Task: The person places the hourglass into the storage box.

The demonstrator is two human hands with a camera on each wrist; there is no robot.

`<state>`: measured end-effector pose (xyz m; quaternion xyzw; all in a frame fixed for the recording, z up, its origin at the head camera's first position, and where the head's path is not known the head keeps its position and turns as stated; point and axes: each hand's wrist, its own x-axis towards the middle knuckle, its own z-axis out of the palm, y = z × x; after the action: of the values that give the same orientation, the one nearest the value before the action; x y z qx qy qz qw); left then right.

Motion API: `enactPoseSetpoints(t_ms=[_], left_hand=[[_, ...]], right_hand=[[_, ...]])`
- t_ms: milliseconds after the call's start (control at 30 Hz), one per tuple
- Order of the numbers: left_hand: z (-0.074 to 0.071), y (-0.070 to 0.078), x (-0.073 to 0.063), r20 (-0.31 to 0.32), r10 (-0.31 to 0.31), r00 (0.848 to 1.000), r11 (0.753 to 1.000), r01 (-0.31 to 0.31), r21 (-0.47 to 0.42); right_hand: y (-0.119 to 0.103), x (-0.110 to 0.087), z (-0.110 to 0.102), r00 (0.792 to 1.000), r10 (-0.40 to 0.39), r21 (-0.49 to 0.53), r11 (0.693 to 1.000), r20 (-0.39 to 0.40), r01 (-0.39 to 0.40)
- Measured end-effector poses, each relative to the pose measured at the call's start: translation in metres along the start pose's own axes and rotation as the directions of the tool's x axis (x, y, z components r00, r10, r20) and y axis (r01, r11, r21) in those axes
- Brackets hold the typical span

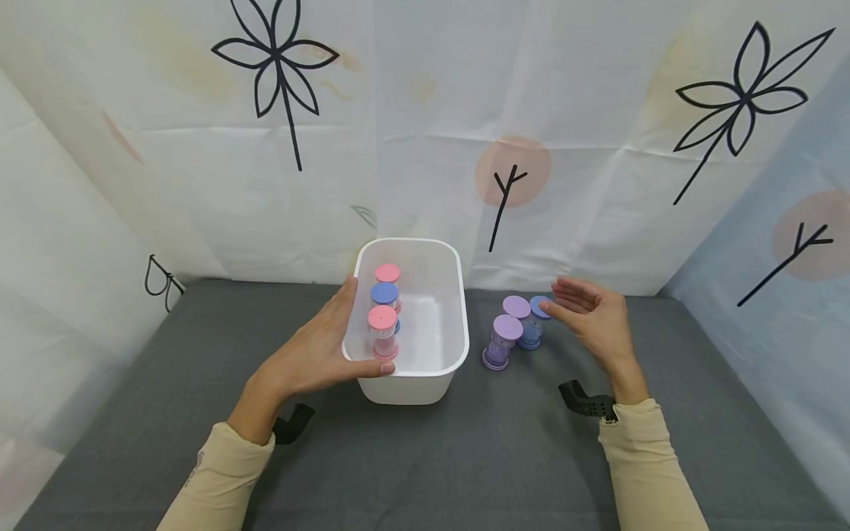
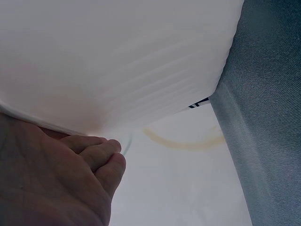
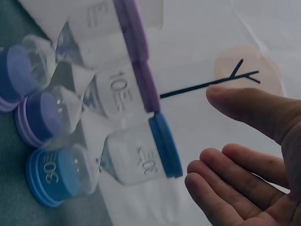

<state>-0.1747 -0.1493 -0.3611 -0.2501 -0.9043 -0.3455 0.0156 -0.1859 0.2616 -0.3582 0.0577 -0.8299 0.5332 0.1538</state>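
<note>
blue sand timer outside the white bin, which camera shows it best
The right wrist view: the blue sand timer appears large there, from top to base, with its 30 readable. The head view shows it small, partly behind the right hand. The left wrist view doesn't show it.

Soft, even light brightens the pale cloth [image 1: 425, 110] in the head view, laying faint shadows beside my sleeves [image 1: 219, 472] on the grey surface [image 1: 425, 472] and a mild sheen inside the white bin [image 1: 406, 392]. The left-wrist view is dimmer, my left hand [image 2: 61, 174] in shade; the right-wrist view looks greyish and slightly soft, small glints dotting the sand timers [image 3: 115, 89].
</note>
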Motion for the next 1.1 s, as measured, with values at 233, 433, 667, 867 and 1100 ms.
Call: enactPoseSetpoints(t_ms=[233,433,667,867,1100], left_hand=[[0.0,0.0,0.001,0.001,0.01,1.0,1.0,-0.01,0.003],[0.0,0.0,0.001,-0.002,0.008,1.0,1.0,-0.008,-0.007],[0.0,0.001,0.001,-0.002,0.01,1.0,1.0,-0.01,-0.007],[0.0,0.001,0.001,-0.001,0.012,1.0,1.0,-0.012,-0.016],[0.0,0.0,0.001,0.005,0.004,1.0,1.0,-0.003,-0.015]], right_hand=[[0.012,0.002,-0.002,0.996,0.072,-0.083,0.994,0.059,-0.067],[0.017,0.003,0.0,0.996,0.06,-0.088,0.995,0.067,-0.054],[0.019,0.003,0.002,0.994,0.083,-0.11,0.991,0.066,-0.075],[0.02,0.002,0.002,0.991,0.111,-0.142,0.985,0.075,-0.1],[0.024,0.002,0.005,0.982,0.165,-0.163,0.975,0.087,-0.15]])
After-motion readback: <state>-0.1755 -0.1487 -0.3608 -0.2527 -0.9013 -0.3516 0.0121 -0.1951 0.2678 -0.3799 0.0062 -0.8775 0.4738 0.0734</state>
